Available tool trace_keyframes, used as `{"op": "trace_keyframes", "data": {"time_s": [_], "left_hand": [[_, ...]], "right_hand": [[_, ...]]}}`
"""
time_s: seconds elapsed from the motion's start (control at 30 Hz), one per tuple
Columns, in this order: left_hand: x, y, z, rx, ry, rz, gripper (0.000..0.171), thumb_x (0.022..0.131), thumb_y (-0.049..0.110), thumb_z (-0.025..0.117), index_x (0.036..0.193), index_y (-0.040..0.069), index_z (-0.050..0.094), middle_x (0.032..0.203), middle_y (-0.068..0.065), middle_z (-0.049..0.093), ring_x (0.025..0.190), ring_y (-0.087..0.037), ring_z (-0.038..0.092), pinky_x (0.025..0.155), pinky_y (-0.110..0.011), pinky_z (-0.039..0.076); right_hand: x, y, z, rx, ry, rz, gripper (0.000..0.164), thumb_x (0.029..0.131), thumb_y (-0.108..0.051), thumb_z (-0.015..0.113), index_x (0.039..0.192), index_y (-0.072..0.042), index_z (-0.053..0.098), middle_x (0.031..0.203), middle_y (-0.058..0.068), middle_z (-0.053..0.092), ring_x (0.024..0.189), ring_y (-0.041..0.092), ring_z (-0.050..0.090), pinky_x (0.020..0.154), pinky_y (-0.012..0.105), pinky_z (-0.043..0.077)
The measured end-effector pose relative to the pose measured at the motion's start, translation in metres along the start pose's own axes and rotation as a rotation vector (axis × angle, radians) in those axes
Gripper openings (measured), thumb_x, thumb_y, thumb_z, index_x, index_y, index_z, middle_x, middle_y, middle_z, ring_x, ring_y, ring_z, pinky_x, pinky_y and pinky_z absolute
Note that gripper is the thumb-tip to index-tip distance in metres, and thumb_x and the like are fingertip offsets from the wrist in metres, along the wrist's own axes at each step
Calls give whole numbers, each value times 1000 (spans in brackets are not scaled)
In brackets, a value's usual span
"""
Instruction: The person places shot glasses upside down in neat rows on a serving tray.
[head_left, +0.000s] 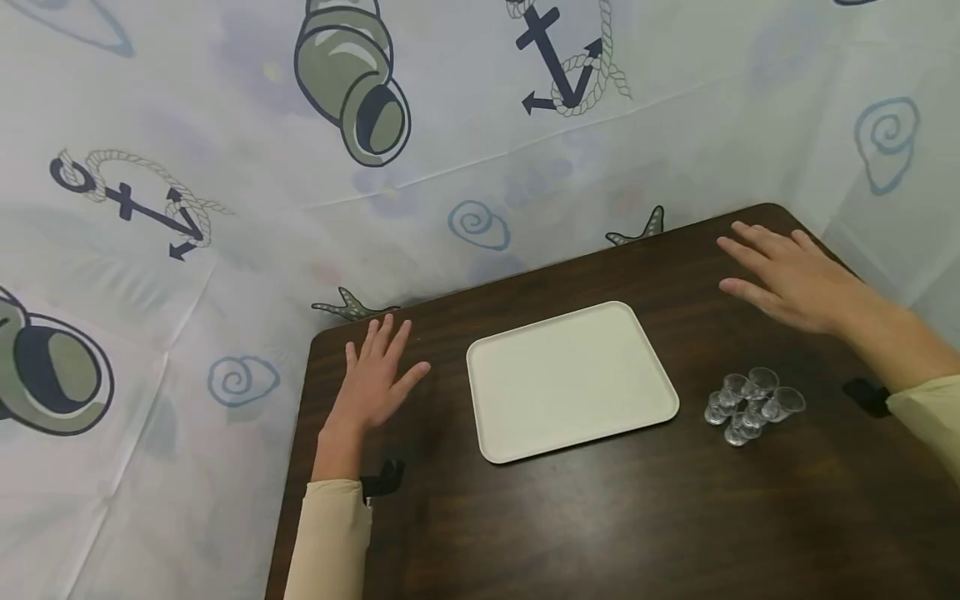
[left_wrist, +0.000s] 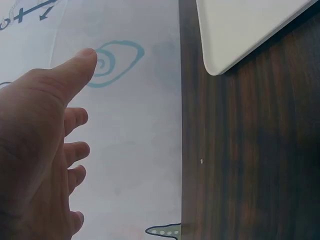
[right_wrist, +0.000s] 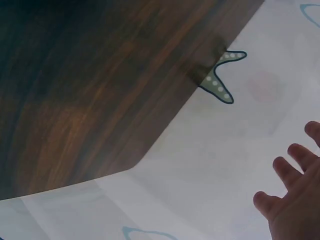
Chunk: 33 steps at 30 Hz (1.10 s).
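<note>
A cream rectangular tray [head_left: 573, 383] lies flat on the dark wooden table, with nothing on its surface. To its right stands a tight cluster of several small clear glasses [head_left: 750, 404]. My left hand [head_left: 373, 375] hovers left of the tray, fingers spread and holding nothing; the left wrist view shows the same hand [left_wrist: 40, 130] beside the tray's corner [left_wrist: 215, 65]. Above the table's far right part, beyond the glasses, my right hand [head_left: 795, 275] is held out with fingers extended and apart. Only part of that hand [right_wrist: 295, 195] enters the right wrist view.
The dark wooden table [head_left: 525, 533] has rounded corners. Its far and left edges meet a pale cloth [head_left: 247, 217] printed with anchors, shells and starfish. Dark straps or mounts [head_left: 386, 477] show at the wrists.
</note>
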<state>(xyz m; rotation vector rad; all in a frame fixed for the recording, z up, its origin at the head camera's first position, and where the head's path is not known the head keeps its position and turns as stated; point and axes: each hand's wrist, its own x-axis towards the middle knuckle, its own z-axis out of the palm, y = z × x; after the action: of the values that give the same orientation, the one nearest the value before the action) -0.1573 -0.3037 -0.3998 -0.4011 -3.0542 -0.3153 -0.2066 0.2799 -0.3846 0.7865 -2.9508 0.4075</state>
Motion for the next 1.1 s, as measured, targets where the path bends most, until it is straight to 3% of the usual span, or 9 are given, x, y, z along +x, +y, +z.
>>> {"op": "trace_keyframes", "data": {"time_s": [0.27,0.4,0.5,0.57,0.6,0.63,0.7,0.8,1.1], "left_hand": [[-12,3,21,-26,-26,9,76,94,61,44,155,27,15,161,-3,3,147,-26,-4,108,-68,-1],[-22,9,44,-46,-59,39,75,94,58,47,154,24,19,161,-7,10,147,-30,1,106,-71,1],[-29,17,60,-73,-106,58,75,93,59,47,154,23,22,160,-5,12,147,-30,2,106,-71,1],[-34,21,69,-100,-144,55,76,92,61,47,154,25,22,160,-2,11,147,-28,1,107,-70,1],[-36,23,73,-112,-167,47,77,92,62,47,154,27,20,160,0,9,147,-26,1,107,-69,1],[-38,25,77,-126,-189,39,78,91,63,47,154,28,19,160,2,8,147,-25,0,108,-69,1],[-42,28,85,-151,-214,35,81,89,65,50,154,28,20,161,0,9,147,-27,1,107,-70,3],[-46,31,97,-162,-233,39,86,85,67,54,154,28,21,160,-5,13,147,-32,5,105,-72,7],[-53,39,115,-156,-187,46,92,82,70,55,155,28,17,159,-9,16,146,-35,9,103,-74,9]], "right_hand": [[-22,0,7,122,-36,61,66,100,-41,46,154,-11,21,156,21,21,142,41,19,114,56,-3],[-45,2,19,223,-50,127,67,98,-39,53,152,-10,27,149,26,32,131,50,34,105,64,21],[-67,5,30,238,-33,158,61,96,-27,57,149,-9,33,142,28,42,87,31,63,82,47,45],[-79,8,38,247,-23,162,59,93,-14,59,147,-5,36,136,31,46,57,18,54,67,40,47],[-84,9,42,259,-25,168,59,91,-8,59,146,-3,38,135,31,47,56,18,53,66,40,48],[-89,11,47,271,-35,179,60,88,-4,59,145,-2,38,134,32,48,56,18,53,66,40,49],[-98,14,58,305,-56,201,63,84,2,60,143,2,38,131,36,48,79,34,63,74,53,50],[-110,16,73,339,-85,246,67,80,3,63,142,6,38,129,38,48,111,57,47,81,66,43],[-132,11,100,328,-11,289,63,76,-19,80,129,4,55,120,36,56,105,57,51,74,60,48]]}}
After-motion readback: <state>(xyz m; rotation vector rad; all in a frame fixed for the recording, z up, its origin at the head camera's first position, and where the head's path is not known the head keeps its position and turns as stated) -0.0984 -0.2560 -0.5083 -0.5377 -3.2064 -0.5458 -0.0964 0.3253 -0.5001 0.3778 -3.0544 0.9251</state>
